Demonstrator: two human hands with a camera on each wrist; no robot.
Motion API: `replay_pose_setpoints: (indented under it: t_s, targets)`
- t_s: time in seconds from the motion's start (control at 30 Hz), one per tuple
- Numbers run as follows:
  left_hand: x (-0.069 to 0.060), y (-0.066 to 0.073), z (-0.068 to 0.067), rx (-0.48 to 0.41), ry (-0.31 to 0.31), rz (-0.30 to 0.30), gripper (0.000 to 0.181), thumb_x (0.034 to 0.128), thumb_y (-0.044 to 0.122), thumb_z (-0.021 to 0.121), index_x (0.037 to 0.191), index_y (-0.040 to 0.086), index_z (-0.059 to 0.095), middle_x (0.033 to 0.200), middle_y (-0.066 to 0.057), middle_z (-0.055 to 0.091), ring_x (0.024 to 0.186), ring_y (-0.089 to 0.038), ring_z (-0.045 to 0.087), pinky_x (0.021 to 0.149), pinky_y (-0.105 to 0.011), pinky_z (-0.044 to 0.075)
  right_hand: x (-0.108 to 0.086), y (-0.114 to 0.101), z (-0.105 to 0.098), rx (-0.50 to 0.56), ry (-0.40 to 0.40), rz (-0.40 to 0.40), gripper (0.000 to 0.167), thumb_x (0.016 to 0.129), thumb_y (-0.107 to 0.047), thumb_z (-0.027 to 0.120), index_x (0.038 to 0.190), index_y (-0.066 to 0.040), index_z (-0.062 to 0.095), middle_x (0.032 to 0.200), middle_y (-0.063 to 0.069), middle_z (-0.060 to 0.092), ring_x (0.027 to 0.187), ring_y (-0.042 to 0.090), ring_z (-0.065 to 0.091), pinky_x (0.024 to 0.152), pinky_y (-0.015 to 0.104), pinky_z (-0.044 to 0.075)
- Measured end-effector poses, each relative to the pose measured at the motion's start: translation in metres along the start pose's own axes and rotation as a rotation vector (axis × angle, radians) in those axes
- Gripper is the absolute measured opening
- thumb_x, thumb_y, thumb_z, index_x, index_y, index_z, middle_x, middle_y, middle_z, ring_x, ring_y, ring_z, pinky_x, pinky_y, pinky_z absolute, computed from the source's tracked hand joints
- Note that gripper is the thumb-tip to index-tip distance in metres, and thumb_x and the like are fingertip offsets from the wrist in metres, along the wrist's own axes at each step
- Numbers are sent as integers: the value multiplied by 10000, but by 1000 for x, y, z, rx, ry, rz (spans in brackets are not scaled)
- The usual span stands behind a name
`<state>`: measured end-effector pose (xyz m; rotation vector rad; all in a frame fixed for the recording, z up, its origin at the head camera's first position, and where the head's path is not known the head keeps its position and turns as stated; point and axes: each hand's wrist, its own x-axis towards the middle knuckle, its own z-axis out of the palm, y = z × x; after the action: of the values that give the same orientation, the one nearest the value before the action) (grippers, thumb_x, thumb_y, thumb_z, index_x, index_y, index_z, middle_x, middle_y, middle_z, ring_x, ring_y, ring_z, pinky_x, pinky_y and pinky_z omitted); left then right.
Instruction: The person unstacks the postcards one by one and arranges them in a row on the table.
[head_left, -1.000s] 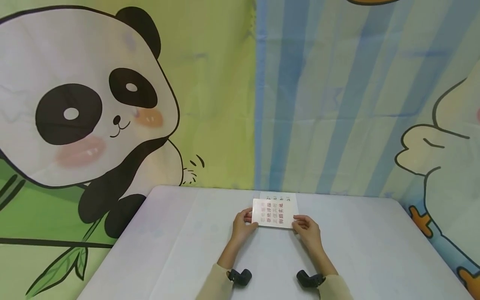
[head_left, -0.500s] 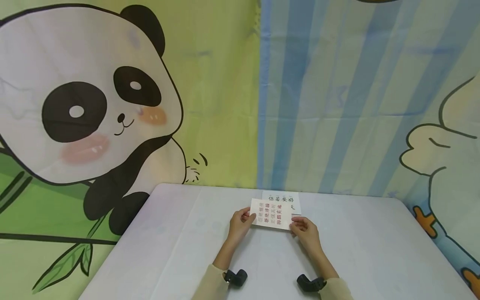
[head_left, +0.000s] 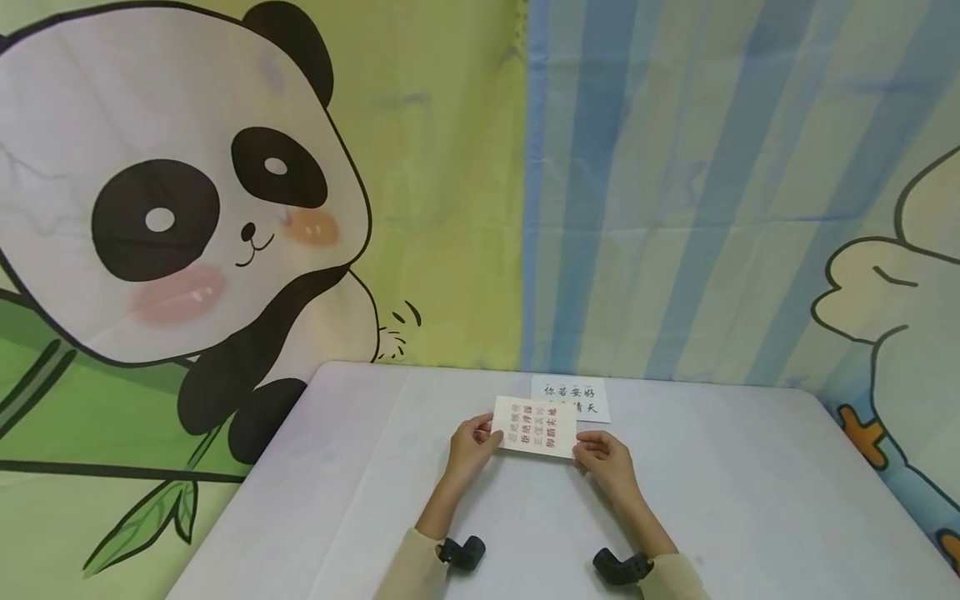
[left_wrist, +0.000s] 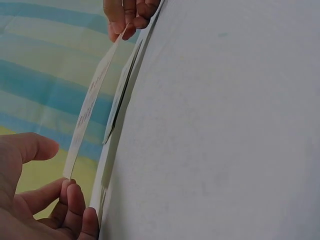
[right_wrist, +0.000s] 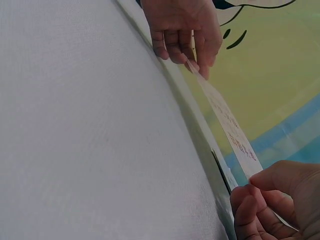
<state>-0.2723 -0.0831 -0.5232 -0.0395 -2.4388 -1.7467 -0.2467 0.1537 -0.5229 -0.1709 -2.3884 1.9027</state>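
A cream card [head_left: 536, 427] with columns of red and paler printed characters is held up above the table, between the two hands. The left hand [head_left: 471, 448] holds its left end; in the left wrist view the fingertips meet the card's edge [left_wrist: 89, 110] while the thumb looks a little apart. My right hand [head_left: 609, 464] pinches the opposite end between thumb and curled fingers, clearest in the right wrist view. Behind it lies a white card [head_left: 572, 398] with black characters, flat near the table's far edge and partly covered by the cream card.
The white-covered table [head_left: 675, 483] ends at a hanging cloth backdrop [head_left: 442, 208] with a panda print and blue stripes. A black wrist camera [head_left: 463, 553] sits on the left wrist and another black wrist camera [head_left: 622, 567] on the right.
Both hands have drawn the cream card a little left and away from the white card, uncovering more of its black characters. The head view has also shifted slightly.
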Motion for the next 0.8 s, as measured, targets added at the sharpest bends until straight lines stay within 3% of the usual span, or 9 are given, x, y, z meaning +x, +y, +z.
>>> replay_pose_setpoints:
  t_s: [0.8]
  targets:
    - [-6,-15,-52,99,36,9,337,875,120,660,1162,-56,653,933,-87,621,821,-161,580,656,-184,471,-13,-12,41,44,-104,-35,196,846,23,688,1023,83,630,803,119,664,643,191,627,548,236,511]
